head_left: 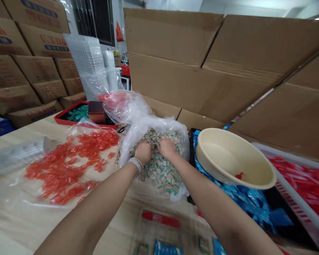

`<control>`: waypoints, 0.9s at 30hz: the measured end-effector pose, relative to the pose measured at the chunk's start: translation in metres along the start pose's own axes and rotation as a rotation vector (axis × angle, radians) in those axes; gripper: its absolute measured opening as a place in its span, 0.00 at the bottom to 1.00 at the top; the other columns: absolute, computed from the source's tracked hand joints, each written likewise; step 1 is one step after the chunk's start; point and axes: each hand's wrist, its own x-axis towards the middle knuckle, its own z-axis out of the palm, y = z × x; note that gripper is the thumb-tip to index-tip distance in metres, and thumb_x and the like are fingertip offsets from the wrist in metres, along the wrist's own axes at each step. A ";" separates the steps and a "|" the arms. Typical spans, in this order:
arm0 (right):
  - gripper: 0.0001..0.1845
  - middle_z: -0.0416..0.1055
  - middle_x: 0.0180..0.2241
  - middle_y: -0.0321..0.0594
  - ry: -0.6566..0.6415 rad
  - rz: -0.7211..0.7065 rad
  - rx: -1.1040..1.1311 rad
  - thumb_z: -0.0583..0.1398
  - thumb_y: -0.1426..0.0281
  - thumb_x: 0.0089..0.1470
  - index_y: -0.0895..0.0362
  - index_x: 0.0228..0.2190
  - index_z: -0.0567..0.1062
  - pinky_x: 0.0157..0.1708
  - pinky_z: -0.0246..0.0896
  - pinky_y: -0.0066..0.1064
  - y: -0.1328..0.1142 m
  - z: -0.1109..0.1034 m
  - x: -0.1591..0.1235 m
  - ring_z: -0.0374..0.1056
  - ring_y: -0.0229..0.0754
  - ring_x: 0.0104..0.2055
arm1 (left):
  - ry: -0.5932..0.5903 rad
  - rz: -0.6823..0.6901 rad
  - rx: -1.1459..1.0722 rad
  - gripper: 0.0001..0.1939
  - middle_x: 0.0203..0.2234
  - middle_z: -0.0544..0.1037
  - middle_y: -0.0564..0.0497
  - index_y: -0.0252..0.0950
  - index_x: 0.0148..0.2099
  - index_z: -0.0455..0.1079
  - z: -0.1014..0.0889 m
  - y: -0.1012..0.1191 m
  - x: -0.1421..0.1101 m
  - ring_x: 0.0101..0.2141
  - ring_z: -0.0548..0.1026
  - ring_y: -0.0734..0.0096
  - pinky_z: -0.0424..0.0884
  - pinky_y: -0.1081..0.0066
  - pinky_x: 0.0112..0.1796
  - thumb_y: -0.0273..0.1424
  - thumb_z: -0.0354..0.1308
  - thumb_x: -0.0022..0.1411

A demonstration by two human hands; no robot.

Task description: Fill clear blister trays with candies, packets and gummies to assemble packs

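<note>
Fingers of the left hand and right hand sink into small striped pieces; tips are buried, so can't tell whether they're apart or pinching any. Pieces sit heaped inside a plastic bag at centre, mouth spread wide, presumably so both hands fit in at once. They look blocky, banded green and pale pink. Left of the bag: loose red pieces. Right: cream basin, tilted over blue packets, probably parked there to save room.
</note>
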 end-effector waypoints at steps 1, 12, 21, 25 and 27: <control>0.12 0.67 0.37 0.48 0.006 0.009 0.001 0.52 0.70 0.52 0.57 0.33 0.74 0.42 0.48 0.38 0.001 -0.002 -0.002 0.57 0.49 0.45 | -0.003 -0.003 -0.005 0.11 0.35 0.72 0.41 0.30 0.37 0.70 -0.001 -0.001 0.001 0.41 0.68 0.58 0.63 0.64 0.41 0.31 0.51 0.54; 0.07 0.64 0.19 0.33 -0.207 -0.034 0.467 0.56 0.75 0.44 0.58 0.19 0.72 0.25 0.50 0.24 -0.005 -0.002 -0.094 0.59 0.35 0.24 | 0.041 0.018 -0.104 0.13 0.38 0.72 0.40 0.30 0.40 0.70 0.001 0.002 -0.008 0.44 0.66 0.59 0.59 0.63 0.46 0.27 0.48 0.55; 0.07 0.70 0.27 0.39 -0.219 -0.144 0.427 0.58 0.77 0.43 0.56 0.26 0.75 0.32 0.54 0.27 -0.020 0.015 -0.136 0.63 0.39 0.32 | -0.215 0.154 -0.263 0.15 0.31 0.76 0.52 0.36 0.37 0.71 -0.014 -0.002 -0.081 0.32 0.71 0.71 0.65 0.75 0.34 0.23 0.48 0.49; 0.07 0.69 0.27 0.38 -0.225 -0.121 0.450 0.58 0.75 0.44 0.56 0.29 0.75 0.33 0.55 0.27 -0.019 0.015 -0.140 0.63 0.39 0.32 | -0.336 0.164 -0.346 0.15 0.30 0.74 0.50 0.35 0.36 0.70 -0.009 -0.002 -0.123 0.31 0.71 0.70 0.65 0.74 0.34 0.20 0.47 0.48; 0.09 0.69 0.30 0.39 -0.219 -0.116 0.466 0.58 0.76 0.44 0.56 0.31 0.74 0.35 0.55 0.28 -0.020 0.015 -0.142 0.63 0.40 0.34 | -0.313 0.154 -0.361 0.15 0.32 0.73 0.49 0.36 0.37 0.70 -0.008 0.002 -0.131 0.33 0.70 0.70 0.64 0.73 0.35 0.20 0.46 0.49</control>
